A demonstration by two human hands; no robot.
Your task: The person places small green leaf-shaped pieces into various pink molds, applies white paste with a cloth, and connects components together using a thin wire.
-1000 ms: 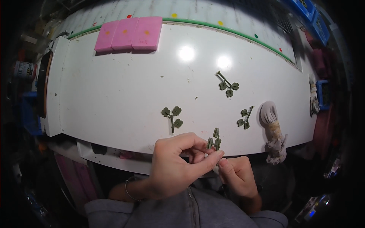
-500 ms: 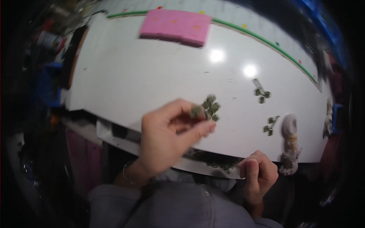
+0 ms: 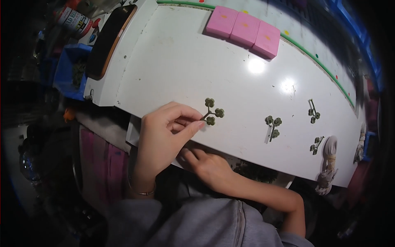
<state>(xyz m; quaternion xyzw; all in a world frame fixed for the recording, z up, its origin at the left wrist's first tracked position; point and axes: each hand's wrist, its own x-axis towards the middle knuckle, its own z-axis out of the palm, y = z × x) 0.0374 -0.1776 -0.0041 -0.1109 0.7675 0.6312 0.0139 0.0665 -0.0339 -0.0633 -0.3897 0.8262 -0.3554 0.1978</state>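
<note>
My left hand (image 3: 166,136) pinches the stem of a dark green three-headed sprig (image 3: 210,112) between thumb and forefinger, just above the white table. Each head looks like a small clover or flower. Below the table's front edge, my right hand (image 3: 210,166) reaches leftward into an open drawer (image 3: 284,180); its fingertips are hidden, so what they hold cannot be seen. Dark green pieces (image 3: 257,171) fill part of that drawer. On the tabletop lie a similar sprig (image 3: 273,127) right of centre and two more, an upper sprig (image 3: 313,112) and a lower sprig (image 3: 316,145), farther right.
Three pink blocks (image 3: 243,28) sit in a row at the far edge, by a green strip (image 3: 312,53). A bundle of pale cord (image 3: 328,162) lies at the right edge. To the left are a dark flat object (image 3: 110,43), a blue bin (image 3: 66,68) and a white can (image 3: 74,22).
My right hand has moved left from the table's front edge into the drawer beneath my left hand. Another sprig now lies on the table. The whole view has shifted and turned.
</note>
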